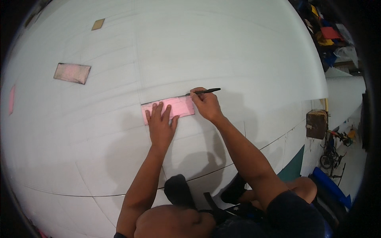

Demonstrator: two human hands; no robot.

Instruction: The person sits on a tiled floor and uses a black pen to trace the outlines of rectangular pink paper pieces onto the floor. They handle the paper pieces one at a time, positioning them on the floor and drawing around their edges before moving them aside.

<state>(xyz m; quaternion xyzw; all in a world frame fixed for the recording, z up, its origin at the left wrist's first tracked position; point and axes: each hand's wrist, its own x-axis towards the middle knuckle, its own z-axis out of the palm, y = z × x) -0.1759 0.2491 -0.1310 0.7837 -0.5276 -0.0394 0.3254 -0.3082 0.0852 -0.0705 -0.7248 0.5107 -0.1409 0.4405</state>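
A pink rectangular piece with dark edges (180, 106) lies flat on a large white sheet (222, 47). Across its left part my left hand (159, 121) rests flat, fingers spread, pressing on it. My right hand (206, 104) is closed on a black pen (210, 91). The pen's tip meets the far edge of the pink piece near its right corner. Faint pencil-like lines run over the sheet around the piece.
Farther left on the sheet lie another pink piece (72, 73), a small tan piece (98, 24) and a pink strip (12, 100). A brown box (316, 124) stands at the right, beyond the sheet. Colourful scraps (331, 33) are heaped at the far right.
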